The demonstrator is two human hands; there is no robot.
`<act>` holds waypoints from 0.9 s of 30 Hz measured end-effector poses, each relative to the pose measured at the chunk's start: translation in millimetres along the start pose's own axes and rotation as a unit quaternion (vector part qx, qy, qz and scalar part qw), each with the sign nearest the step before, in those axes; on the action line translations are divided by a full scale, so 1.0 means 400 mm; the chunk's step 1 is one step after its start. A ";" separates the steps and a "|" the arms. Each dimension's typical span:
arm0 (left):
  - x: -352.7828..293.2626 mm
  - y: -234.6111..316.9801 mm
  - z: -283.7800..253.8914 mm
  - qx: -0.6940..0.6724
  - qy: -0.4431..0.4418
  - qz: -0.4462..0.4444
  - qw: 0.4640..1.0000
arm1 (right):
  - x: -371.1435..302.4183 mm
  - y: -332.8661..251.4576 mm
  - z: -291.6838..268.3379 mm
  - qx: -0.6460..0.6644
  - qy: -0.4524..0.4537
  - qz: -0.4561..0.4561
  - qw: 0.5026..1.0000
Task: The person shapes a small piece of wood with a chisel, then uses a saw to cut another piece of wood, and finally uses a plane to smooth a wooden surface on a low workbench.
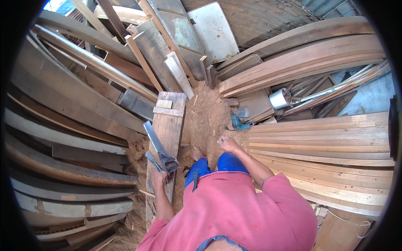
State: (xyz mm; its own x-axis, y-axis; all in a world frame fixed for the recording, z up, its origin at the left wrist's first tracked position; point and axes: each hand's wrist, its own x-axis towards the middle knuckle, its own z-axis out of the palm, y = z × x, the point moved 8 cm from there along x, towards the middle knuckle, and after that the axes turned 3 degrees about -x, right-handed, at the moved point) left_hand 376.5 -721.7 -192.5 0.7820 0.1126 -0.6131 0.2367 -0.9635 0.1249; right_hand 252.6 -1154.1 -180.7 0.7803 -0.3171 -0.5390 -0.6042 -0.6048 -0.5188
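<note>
A handsaw [154, 140] with a dark handle lies slantwise across the wooden plank bench [173, 109], its blade pointing away from me. My left hand [159, 179] is closed just below the saw's handle, round a blue-grey metal tool [152, 160] whose kind I cannot make out. The saw handle partly covers that tool, and most of my left fingers are hidden. Over my right knee, my right hand [227, 144] is curled into a fist, with nothing visible in it. Two small wood pieces [168, 111] rest crosswise at the bench's far end.
A teal power tool [239, 122] lies on the sawdust-covered floor [202, 109] ahead of my right hand. Long boards [322, 142] are stacked at the right. More planks [71, 167] crowd the left side, and upright boards lean at the back. A white bucket [278, 99] lies tipped at right.
</note>
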 end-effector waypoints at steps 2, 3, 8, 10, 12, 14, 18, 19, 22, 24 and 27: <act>0.039 0.000 -0.018 -0.004 0.053 0.029 0.998 | 0.011 0.077 -0.033 -0.017 0.007 0.019 1.000; 0.053 0.030 -0.039 -0.002 0.051 0.034 0.998 | 0.008 0.123 -0.043 0.000 0.035 0.036 0.999; 0.112 0.279 -0.215 -0.009 0.101 0.127 0.987 | 0.007 0.283 -0.046 0.103 0.022 0.199 0.974; 0.157 0.396 -0.256 -0.016 0.116 0.167 0.979 | 0.031 0.307 -0.044 0.070 -0.041 0.223 0.971; 0.195 0.536 -0.270 0.001 0.107 0.215 0.971 | 0.074 0.333 -0.054 0.054 -0.022 0.203 0.977; 0.239 0.638 -0.270 -0.008 0.120 0.247 0.961 | 0.146 0.352 -0.074 0.037 -0.004 0.181 0.983; 0.322 0.823 -0.247 -0.011 0.119 0.258 0.959 | 0.336 0.317 -0.157 -0.015 -0.014 0.098 0.995; 0.343 0.859 -0.241 -0.003 0.121 0.246 0.962 | 0.387 0.306 -0.178 -0.010 -0.042 0.109 0.993; 0.449 0.901 -0.147 -0.009 0.049 0.158 0.986 | 0.528 0.242 -0.303 0.107 -0.007 0.144 0.984; 0.504 0.903 -0.062 0.021 0.036 0.080 0.996 | 0.619 0.281 -0.336 0.134 -0.003 0.158 0.978; 0.555 0.938 -0.006 0.023 0.087 -0.021 0.996 | 0.749 0.337 -0.406 0.082 0.009 0.129 0.988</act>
State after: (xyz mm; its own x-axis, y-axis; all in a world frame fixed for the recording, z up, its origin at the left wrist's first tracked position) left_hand 640.2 -1057.7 -279.9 0.8606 0.1896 -0.4727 0.2475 -0.9669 0.0627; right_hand 431.2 -1449.2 -304.2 0.5990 -0.4595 -0.6558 -0.8001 -0.3767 -0.4669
